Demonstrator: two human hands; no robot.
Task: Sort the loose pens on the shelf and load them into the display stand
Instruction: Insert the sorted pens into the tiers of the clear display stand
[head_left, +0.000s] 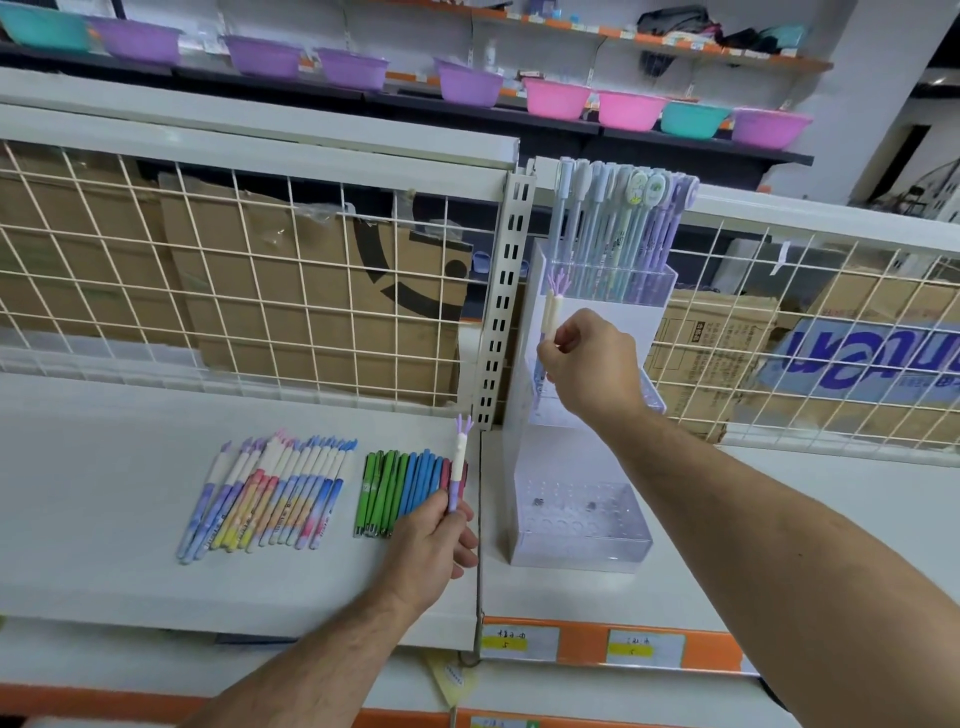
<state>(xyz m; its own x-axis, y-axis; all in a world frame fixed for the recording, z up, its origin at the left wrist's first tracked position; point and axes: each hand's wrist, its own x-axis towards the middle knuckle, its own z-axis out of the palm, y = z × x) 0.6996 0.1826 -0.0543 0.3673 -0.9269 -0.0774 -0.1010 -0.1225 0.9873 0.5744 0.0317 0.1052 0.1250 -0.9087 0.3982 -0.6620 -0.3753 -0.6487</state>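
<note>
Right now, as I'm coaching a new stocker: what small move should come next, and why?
Probably the right hand lowers its purple-topped pen into a free hole of the display stand. It pinches the pen upright before the stand, whose back row holds pens while the front tier shows open holes; the left hand grips a second pen.

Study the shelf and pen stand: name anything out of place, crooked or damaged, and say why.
Nothing looks spilled or broken. The loose pens lie in two tidy groups on the shelf. One oddity: two dark specks sit in the lower tier of the stand; what they are cannot be told.
</note>
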